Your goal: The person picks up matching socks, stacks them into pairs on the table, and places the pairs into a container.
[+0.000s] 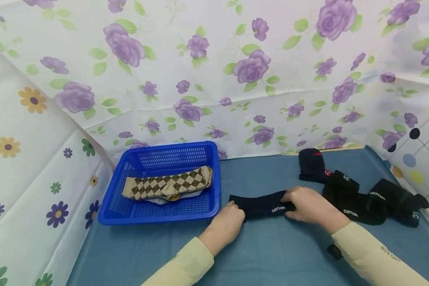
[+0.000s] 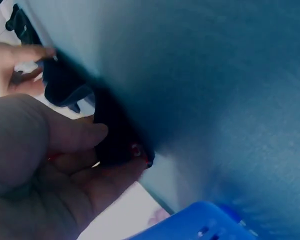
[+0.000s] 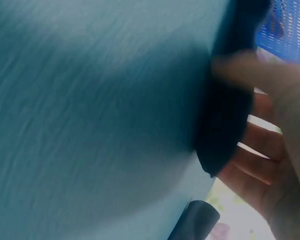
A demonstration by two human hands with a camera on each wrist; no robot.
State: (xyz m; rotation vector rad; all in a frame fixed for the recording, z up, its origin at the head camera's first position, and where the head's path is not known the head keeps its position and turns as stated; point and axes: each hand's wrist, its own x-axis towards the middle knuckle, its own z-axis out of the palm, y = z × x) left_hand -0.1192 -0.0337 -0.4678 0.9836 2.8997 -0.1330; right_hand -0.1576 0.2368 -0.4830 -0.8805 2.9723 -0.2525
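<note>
A dark navy sock with white "COTTON" lettering stretches sideways between both hands, low over the blue tabletop. Its left end is pinched by the left hand; in the left wrist view the thumb lies on one side of the dark fabric and the fingers on the other. At the other end, the right hand holds the sock beside the lettering. The right wrist view shows its blurred thumb across the sock, with the other fingers behind.
A blue plastic basket stands left of the sock, holding argyle-patterned socks. Several dark socks lie to the right, with another dark sock farther back. A small dark piece lies by the right sleeve. Flowered sheeting rises behind the table.
</note>
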